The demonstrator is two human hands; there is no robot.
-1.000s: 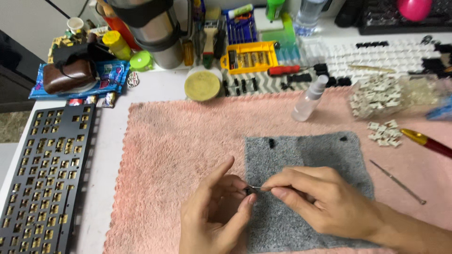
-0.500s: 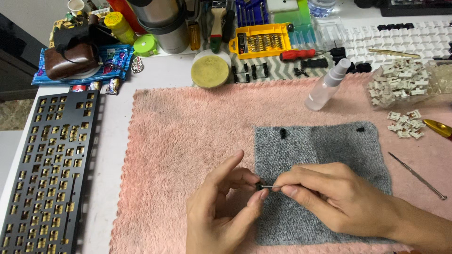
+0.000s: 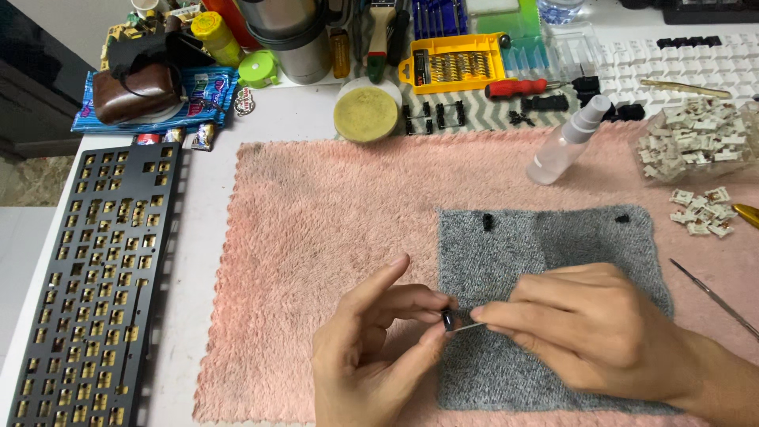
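The left hand (image 3: 371, 356) pinches a small black part (image 3: 448, 319) over the grey cloth (image 3: 553, 253); the right hand (image 3: 585, 332), fingers closed on a thin metal tool (image 3: 471, 326), points it leftward, tip touching the part.

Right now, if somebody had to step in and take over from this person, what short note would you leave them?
Left hand: pinches a small black plastic part between thumb and fingers.
Right hand: holds a thin metal tool, tip at that part.
Both work over the grey felt cloth on the pink fluffy towel.
Two more small black pieces lie on the felt.
A heap of white switch parts sits far right; the black keyboard plate lies left, its sockets bare.
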